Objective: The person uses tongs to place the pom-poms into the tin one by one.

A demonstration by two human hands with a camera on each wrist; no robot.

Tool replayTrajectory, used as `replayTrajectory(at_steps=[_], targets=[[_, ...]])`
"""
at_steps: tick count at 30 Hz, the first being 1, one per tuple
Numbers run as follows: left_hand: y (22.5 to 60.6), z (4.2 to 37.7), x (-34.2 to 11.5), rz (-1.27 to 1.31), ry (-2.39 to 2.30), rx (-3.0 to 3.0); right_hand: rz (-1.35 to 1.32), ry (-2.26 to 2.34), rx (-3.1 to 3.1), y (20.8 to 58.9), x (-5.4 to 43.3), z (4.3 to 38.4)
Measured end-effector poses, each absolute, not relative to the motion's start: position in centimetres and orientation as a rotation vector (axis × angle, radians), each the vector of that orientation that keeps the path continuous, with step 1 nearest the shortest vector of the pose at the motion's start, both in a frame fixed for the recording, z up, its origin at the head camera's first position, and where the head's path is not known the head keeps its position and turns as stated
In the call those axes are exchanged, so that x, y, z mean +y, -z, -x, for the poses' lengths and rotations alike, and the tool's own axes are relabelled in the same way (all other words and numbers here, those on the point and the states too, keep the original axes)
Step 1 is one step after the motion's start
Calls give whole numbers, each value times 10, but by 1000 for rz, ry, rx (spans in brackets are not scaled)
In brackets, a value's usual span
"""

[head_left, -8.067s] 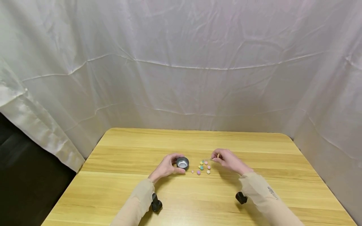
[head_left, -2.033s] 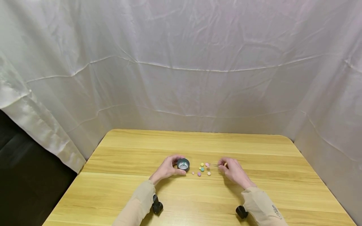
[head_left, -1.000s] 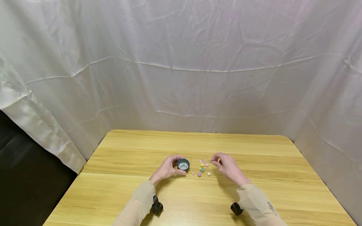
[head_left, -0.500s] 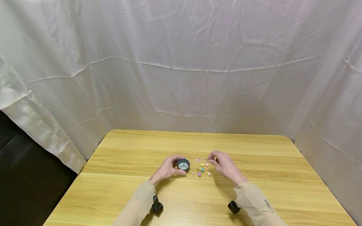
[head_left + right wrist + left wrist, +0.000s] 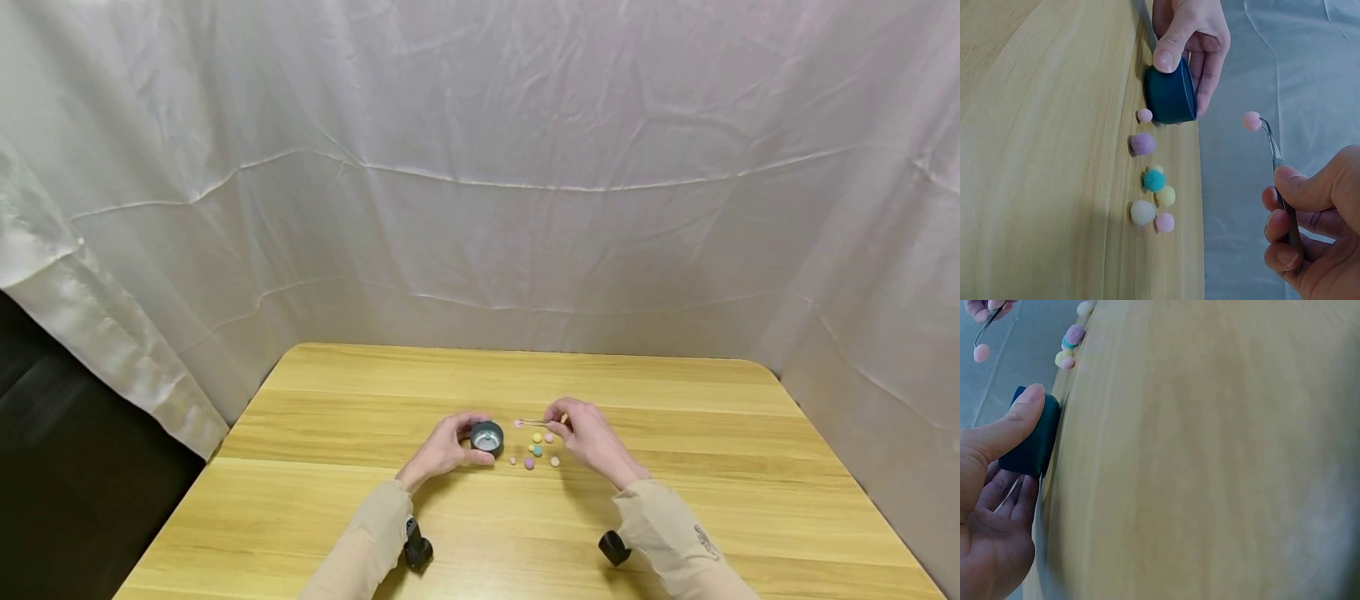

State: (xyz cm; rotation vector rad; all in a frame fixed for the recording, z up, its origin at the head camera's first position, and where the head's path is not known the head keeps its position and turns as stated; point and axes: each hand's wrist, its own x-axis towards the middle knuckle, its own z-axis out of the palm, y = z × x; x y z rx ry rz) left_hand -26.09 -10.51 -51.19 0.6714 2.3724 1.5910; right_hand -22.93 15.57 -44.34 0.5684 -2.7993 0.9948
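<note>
In the head view my left hand (image 5: 446, 448) holds a small dark teal bowl (image 5: 1169, 94) with a silvery inside. The thumb and fingers curl round its wall, and it stands on the table. A faint greenish patch shows inside; I cannot tell what it is. My right hand (image 5: 1316, 219) pinches bent-tip tweezers (image 5: 1275, 147). A pink pom-pom (image 5: 1252, 120) sits in their tips, raised above the table, right of the bowl and apart from it. Loose on the table are a purple pom-pom (image 5: 1143, 144), a teal pom-pom (image 5: 1154, 180), a white pom-pom (image 5: 1142, 212) and several others.
The wooden table (image 5: 360, 375) carries the loose pom-poms between the two hands. Pale curtains (image 5: 480, 242) hang behind it and at both sides. Black wrist cameras (image 5: 416, 546) hang at both cuffs. A dark area (image 5: 67, 475) lies beyond the table's left edge.
Two seconds ago the tweezers were at a pink pom-pom on the right of the group. They have since carried it up and left towards the bowl. My left hand keeps its place.
</note>
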Motion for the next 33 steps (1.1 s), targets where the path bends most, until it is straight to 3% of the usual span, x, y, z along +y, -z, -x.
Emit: replayTrajectory(at_steps=[33], targets=[[513, 260, -105, -642, -1628, 2348, -628, -1015, -2794, 453, 150, 230]])
